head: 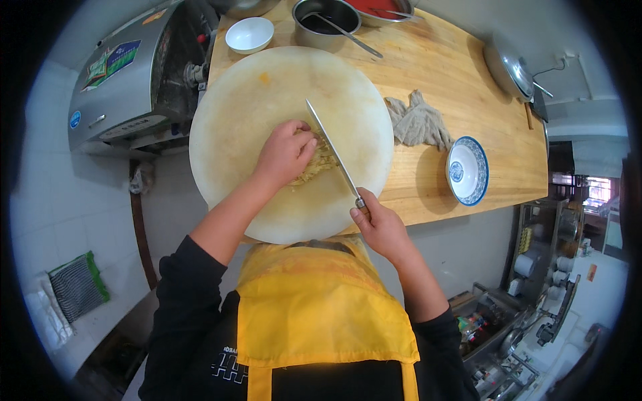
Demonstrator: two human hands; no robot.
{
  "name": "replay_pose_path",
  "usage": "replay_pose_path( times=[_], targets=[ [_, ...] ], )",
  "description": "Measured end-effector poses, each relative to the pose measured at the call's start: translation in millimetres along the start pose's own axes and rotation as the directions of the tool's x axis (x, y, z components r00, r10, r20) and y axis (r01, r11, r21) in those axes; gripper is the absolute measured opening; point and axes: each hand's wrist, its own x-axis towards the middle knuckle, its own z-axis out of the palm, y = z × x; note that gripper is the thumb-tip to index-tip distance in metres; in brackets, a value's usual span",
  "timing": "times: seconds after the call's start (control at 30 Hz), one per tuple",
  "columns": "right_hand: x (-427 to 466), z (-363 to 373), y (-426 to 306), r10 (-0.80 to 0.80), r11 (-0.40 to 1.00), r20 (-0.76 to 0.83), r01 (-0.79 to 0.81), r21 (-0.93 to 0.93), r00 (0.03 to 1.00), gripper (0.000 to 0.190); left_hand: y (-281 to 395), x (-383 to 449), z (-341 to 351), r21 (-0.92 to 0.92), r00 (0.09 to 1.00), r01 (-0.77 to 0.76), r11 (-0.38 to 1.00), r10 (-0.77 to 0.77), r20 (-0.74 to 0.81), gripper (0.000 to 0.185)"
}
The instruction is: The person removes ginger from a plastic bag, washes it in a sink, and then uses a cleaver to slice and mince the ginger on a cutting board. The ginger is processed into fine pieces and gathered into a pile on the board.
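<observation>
A large round cutting board [241,110] lies at the near left part of the wooden table. On its middle is a small heap of chopped yellowish food [321,161], whose kind I cannot tell. My left hand [287,150] rests on the heap's left side with its fingers curled, covering part of it. My right hand [380,223] grips the wooden handle of a cleaver-like kitchen knife [332,145] at the board's near right edge. The blade points away and to the left, along the right side of the heap, seen almost edge-on.
Beyond the board stand a white bowl [250,35], a metal pot [326,35] with a ladle, and a metal basin of red contents [376,7]. A grey cloth [420,123] and a blue-patterned bowl [467,171] are at right on the wooden table [466,75]. A steel machine [125,75] stands left.
</observation>
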Motion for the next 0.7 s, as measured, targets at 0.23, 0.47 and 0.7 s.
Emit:
replay_pose_path(
  times=[0.23,0.47,0.7],
  targets=[
    [11,-1,-1,0.01,0.994,-0.075,-0.018,-0.107,0.997,0.037,7,-4,16,0.054,0.982,-0.137,0.989,0.142,-0.126,0.011],
    [15,-15,-14,0.096,0.993,-0.074,-0.1,-0.062,0.993,0.033,2,-4,17,0.112,0.977,-0.171,0.979,0.183,-0.107,0.013],
    [18,-5,-3,-0.003,0.995,-0.141,-0.011,-0.099,0.99,0.032,1,0,21,0.153,0.984,-0.16,0.975,0.17,-0.059,0.014]
  ],
)
